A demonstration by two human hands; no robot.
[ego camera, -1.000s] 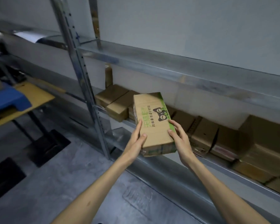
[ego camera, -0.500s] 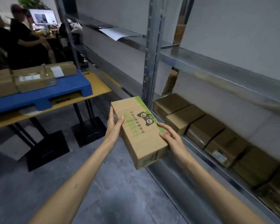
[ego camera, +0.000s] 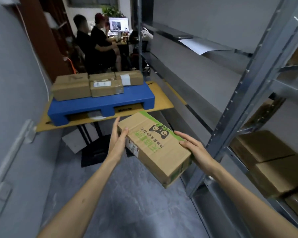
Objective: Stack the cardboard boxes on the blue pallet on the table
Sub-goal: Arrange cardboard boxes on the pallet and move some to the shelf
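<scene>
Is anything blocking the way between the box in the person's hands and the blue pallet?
Nothing visible does. The green-printed box hangs over open floor short of the blue pallet, whose near right part is bare.

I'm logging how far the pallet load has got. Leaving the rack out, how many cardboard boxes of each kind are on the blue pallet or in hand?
Plain brown boxes on the blue pallet: 4
Green-printed box, held between the left hand and right hand: 1
Total: 5
</scene>
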